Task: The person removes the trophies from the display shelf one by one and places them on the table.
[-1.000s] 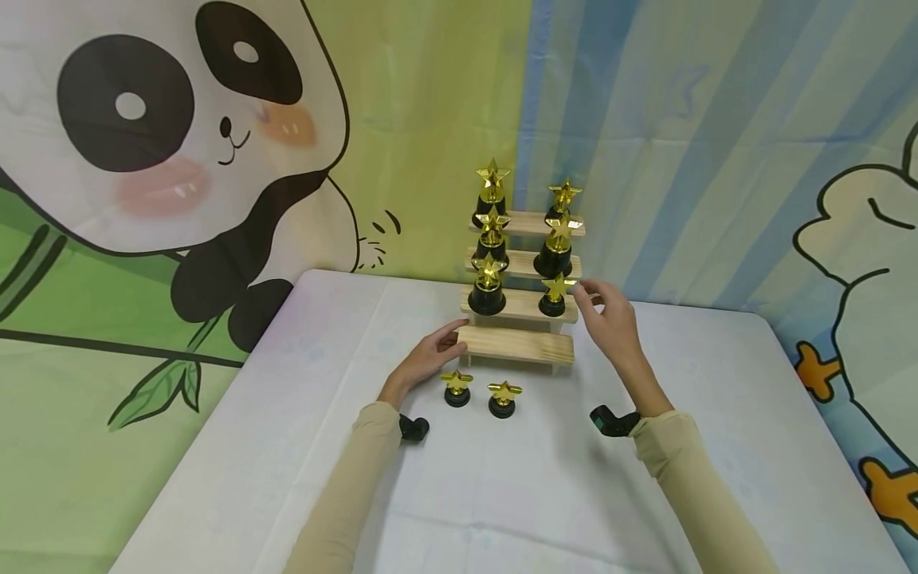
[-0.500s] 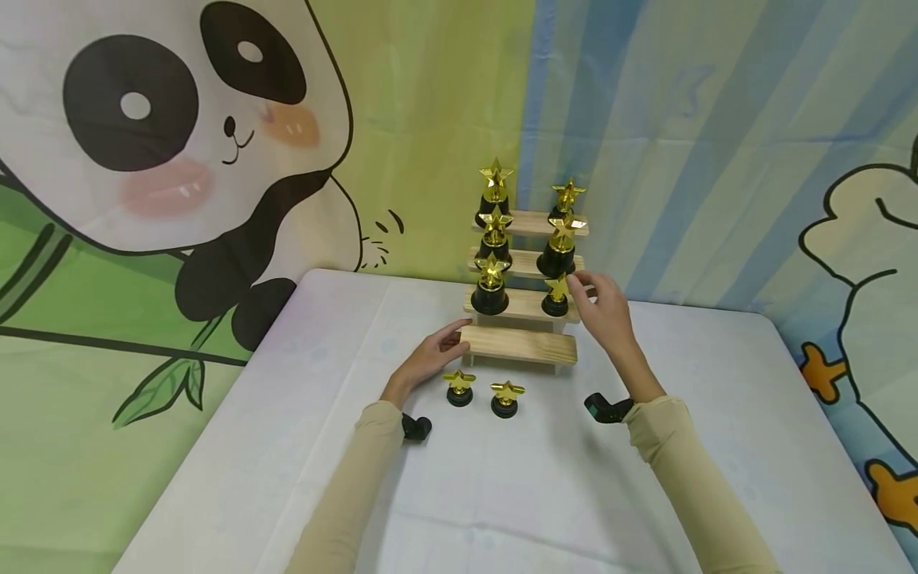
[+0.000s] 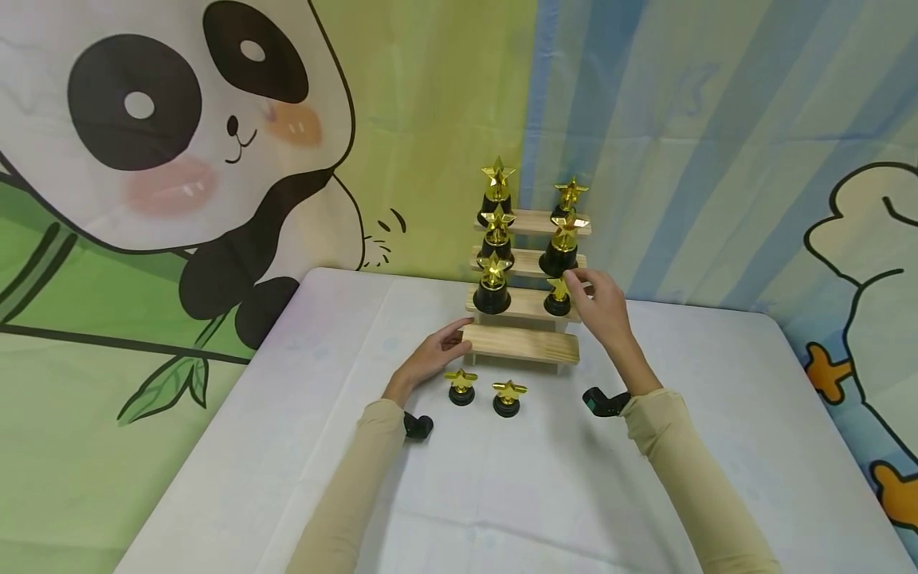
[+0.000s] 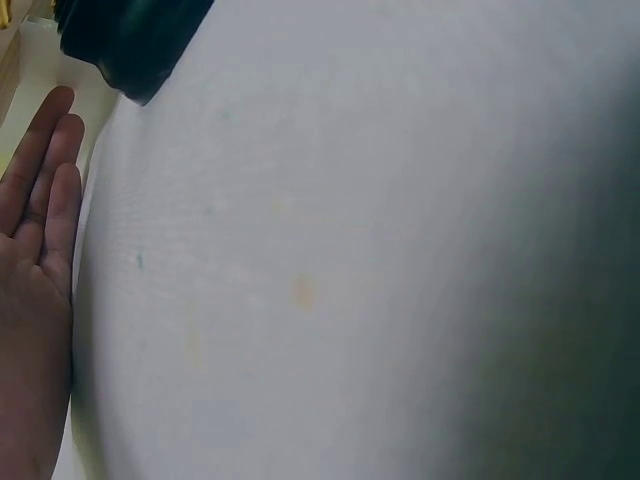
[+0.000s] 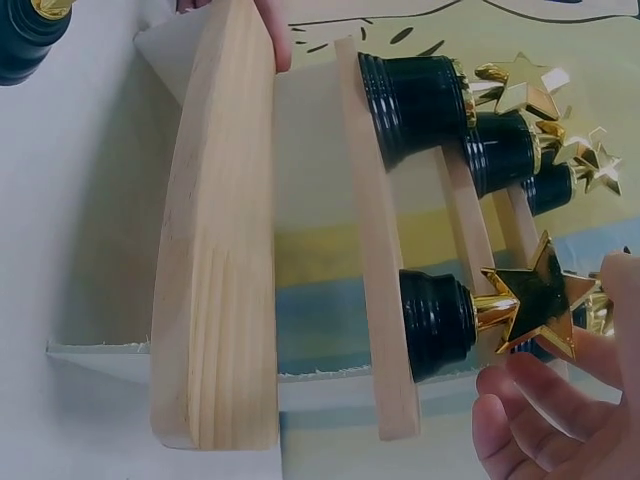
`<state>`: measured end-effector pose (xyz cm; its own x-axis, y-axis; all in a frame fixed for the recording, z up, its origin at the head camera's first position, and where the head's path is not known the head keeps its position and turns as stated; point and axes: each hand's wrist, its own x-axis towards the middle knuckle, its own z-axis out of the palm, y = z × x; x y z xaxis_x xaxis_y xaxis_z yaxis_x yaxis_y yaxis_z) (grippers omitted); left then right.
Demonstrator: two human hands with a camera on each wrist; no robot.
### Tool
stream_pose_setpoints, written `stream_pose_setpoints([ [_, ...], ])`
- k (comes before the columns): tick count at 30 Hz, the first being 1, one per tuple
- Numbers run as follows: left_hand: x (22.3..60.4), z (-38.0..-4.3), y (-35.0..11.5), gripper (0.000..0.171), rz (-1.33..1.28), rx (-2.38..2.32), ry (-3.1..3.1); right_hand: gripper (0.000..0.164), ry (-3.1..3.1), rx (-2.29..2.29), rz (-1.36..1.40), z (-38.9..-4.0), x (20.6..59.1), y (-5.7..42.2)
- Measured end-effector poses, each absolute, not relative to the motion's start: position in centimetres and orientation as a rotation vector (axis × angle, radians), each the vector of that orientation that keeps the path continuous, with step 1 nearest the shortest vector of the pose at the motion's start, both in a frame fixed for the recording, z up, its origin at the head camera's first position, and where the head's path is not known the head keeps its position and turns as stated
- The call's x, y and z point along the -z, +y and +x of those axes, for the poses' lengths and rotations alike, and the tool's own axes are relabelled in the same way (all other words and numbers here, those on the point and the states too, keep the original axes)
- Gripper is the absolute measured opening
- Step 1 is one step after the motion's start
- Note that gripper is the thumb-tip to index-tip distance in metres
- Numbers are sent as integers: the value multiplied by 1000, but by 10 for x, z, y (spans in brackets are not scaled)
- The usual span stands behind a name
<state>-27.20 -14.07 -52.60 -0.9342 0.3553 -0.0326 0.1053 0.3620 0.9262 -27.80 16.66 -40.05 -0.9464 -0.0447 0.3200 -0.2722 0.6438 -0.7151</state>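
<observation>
Right grip [image 3: 604, 312] is poised at the small trophy [image 3: 557, 304] on the second-lowest shelf [image 3: 527, 303]; whether anything is pinched cannot be told. Star [image 5: 540, 295] should be handled lightly, base [image 5: 436, 325] kept flat.

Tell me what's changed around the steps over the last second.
The right hand has moved left, its fingertips now at the star of the small trophy on the second step up; whether it grips, I can't tell. The left hand stays at the left end of the lowest step; the two front trophies haven't visibly moved.
</observation>
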Motion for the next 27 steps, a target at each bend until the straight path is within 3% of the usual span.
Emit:
stream_pose_setpoints([
  [11,525,-273,-139,57,408,-1595,2363,56,-2616,-1192,237,-279,403,164],
  [19,494,-259,-138,59,442,-1558,2346,48,-2567,-1181,261,-282,404,163],
  [27,492,-258,-139,58,434,-1559,2343,46,-2556,-1193,268,-281,404,163],
])
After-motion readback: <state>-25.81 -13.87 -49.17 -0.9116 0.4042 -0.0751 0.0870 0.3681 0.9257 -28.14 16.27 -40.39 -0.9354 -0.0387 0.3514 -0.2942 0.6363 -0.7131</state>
